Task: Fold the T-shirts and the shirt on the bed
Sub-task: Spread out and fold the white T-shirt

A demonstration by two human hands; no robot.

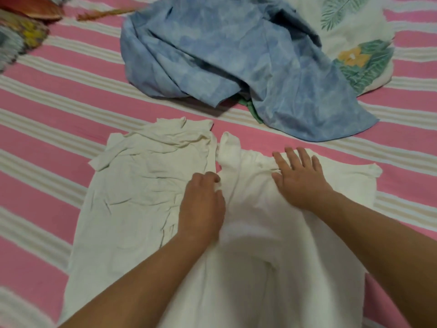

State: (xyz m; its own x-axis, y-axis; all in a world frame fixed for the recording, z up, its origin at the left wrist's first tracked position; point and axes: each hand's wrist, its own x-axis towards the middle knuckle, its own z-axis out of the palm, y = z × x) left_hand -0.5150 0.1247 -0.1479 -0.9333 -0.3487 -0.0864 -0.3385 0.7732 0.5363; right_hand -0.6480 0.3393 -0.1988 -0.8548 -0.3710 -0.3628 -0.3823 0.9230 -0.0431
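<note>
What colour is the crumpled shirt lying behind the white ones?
The crumpled shirt is blue with a mottled, tie-dye look, seen best in the head view.

home bedroom, striped bedsheet point(59, 110), leaf-print pillow point(354, 31)

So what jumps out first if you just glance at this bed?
Two bare hands on white T-shirts spread in the foreground: the left hand pinches the cloth of a white T-shirt, the right hand presses flat. Behind them lies a crumpled blue shirt on the pink striped sheet.
</note>
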